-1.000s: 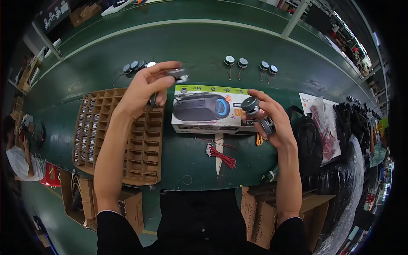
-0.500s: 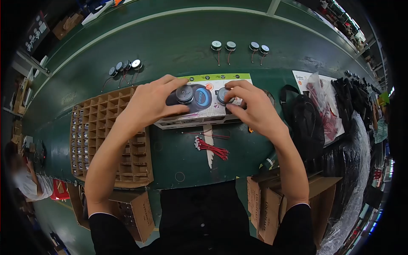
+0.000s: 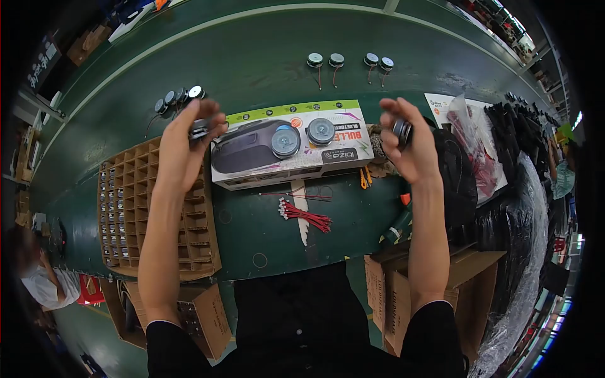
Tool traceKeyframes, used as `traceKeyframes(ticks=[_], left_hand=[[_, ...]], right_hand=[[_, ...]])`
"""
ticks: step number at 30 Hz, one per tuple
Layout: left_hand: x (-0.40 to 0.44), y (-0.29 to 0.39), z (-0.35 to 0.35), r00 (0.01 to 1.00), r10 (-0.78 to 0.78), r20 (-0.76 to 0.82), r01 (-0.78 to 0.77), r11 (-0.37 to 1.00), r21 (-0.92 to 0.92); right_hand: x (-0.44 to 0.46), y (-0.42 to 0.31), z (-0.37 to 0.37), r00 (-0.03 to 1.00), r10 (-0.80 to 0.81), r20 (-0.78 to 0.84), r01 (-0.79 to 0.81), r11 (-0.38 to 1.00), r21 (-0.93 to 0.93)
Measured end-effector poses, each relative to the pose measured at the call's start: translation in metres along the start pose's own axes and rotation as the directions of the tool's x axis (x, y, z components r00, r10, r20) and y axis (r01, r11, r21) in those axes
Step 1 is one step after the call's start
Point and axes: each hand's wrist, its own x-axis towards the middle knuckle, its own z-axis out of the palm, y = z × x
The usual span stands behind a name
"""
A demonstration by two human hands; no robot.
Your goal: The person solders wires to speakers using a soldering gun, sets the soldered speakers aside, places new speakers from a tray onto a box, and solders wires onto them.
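My left hand (image 3: 189,135) is raised over the left end of a printed speaker box (image 3: 242,181), its fingers closed on a small round loudspeaker (image 3: 199,130). Off the box's right end, my right hand (image 3: 413,142) grips another round loudspeaker (image 3: 401,131), partly covered by its fingers. Two more loudspeakers lie flat on the box top between my hands: the left one (image 3: 285,142) and the right one (image 3: 321,131), grey round backs upward. In front of the box rests a bundle of red wires (image 3: 309,217) with white connectors.
A divided cardboard tray (image 3: 151,214) stands left, with loudspeakers in its left columns. Several wired loudspeakers (image 3: 336,60) sit on the green surface behind. Orange cutters (image 3: 365,178) lie right of the wires. A black bag (image 3: 457,183) and open cartons (image 3: 435,296) are at right; a person (image 3: 44,277) sits far left.
Both hands have lifted off the box and spread apart, each with a loudspeaker in it. The two loudspeakers on the box top now lie uncovered. The view has shifted slightly.
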Motion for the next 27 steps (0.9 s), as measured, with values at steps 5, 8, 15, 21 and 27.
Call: traceKeyframes(ticks=[5,8,15,21,27], left_hand=[[-0.021,-0.044,-0.008,0.773,0.403,0.489,-0.629,0.386,0.675],[-0.026,-0.045,-0.021,0.787,0.210,0.580,-0.617,0.265,0.741],[-0.027,-0.006,-0.037,0.836,0.049,0.546,-0.461,0.603,0.651],[-0.012,0.000,-0.030,0.784,0.031,0.620,-0.586,0.366,0.722],[-0.005,-0.002,-0.024,0.673,0.114,0.731,-0.717,0.343,0.606]], right_hand=[[-0.017,0.006,0.027,0.992,-0.056,0.113,0.088,0.949,-0.302],[-0.021,0.005,0.026,0.972,-0.071,0.223,0.169,0.872,-0.459],[-0.015,0.021,0.029,0.819,-0.310,0.482,0.524,0.066,-0.849],[-0.007,0.022,0.047,0.807,-0.244,0.537,0.506,-0.181,-0.843],[0.007,0.031,0.047,0.782,-0.130,0.609,0.579,-0.208,-0.788]])
